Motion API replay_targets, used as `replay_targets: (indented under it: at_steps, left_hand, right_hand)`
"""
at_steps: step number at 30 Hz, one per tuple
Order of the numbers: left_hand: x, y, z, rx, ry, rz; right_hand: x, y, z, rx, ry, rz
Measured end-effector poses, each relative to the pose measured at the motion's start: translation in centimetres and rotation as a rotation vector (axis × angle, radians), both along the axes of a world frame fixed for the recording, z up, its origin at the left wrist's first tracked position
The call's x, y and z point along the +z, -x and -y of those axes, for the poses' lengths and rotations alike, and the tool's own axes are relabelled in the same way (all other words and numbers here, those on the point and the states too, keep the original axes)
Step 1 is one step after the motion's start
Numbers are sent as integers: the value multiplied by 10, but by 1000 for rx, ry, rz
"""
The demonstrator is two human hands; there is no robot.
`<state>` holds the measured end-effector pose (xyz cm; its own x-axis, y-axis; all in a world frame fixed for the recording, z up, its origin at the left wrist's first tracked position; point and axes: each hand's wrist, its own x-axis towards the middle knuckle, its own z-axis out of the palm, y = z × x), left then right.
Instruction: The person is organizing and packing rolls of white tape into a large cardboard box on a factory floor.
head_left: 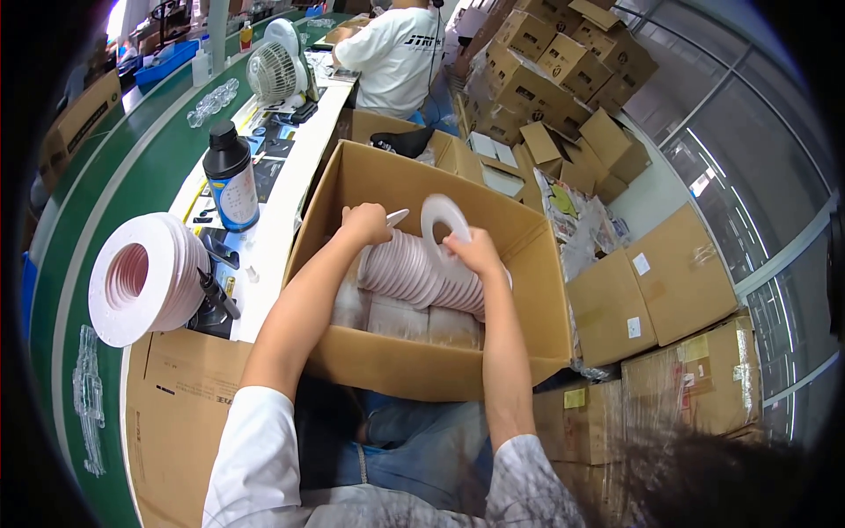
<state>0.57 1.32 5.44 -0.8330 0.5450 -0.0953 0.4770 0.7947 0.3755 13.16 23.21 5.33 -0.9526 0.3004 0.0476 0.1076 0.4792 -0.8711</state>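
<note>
Both my arms reach into an open cardboard box (pixel 396 365). My right hand (pixel 476 253) is closed on the edge of a flat white ring (pixel 444 214), which stands tilted, slightly blurred, above the others. A long row of pale pink-white rings (pixel 400 271) lies in the box beneath my hands, stacked face to face on wrapped bundles (pixel 396 321). At the row's left end, my left hand (pixel 367 223) is closed, with a thin white piece (pixel 399 216) sticking out by its fingers. Whether that piece is another ring seen edge-on, I cannot tell.
Another stack of rings (pixel 132 277) stands at the left table edge, near a black-capped bottle (pixel 231 176) and a fan (pixel 277 72). A green conveyor (pixel 97 216) runs along the left. Ahead sits a co-worker (pixel 396 57). Cardboard cartons (pixel 678 273) are piled on the right.
</note>
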Motion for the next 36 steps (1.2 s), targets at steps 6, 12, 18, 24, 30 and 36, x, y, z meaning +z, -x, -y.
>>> replay_targets:
  at_steps: [6, 12, 18, 24, 30, 36]
  left_hand:
    - [-5, -5, 2, -21, -14, -50]
    - [2, -7, -4, -48, -10, -27]
    - [0, -2, 0, -38, 2, -42]
    - [-3, 0, 2, -51, 5, -43]
    - [4, -6, -1, -76, 9, -28]
    - [2, -3, -4, -82, -113, 29]
  right_hand:
    - [42, -30, 10, 329, 577, -562]
    - [28, -15, 15, 243, 571, -43]
    - [5, -3, 9, 59, 293, 184]
    - [4, -6, 4, -35, 510, 124]
    - [-15, 1, 0, -215, 245, 303]
    - [10, -4, -24, -607, 133, -419]
